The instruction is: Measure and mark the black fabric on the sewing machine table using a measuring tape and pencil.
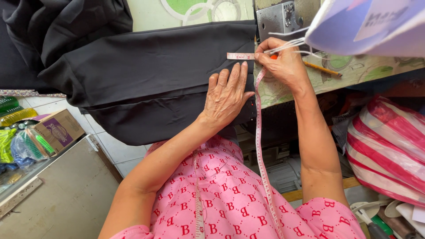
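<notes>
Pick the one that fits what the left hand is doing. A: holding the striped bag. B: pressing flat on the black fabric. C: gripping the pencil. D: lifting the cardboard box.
B: the left hand lies palm down, fingers spread, on the black fabric, beside the measuring tape.

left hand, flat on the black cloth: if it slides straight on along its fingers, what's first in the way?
Probably the end of the pink measuring tape, lying just beyond the left hand's fingertips on the black fabric. Past that looks like more fabric; depth is hard to judge.

1 head view, looking steeply down (close), over worktable [310, 84]
</notes>
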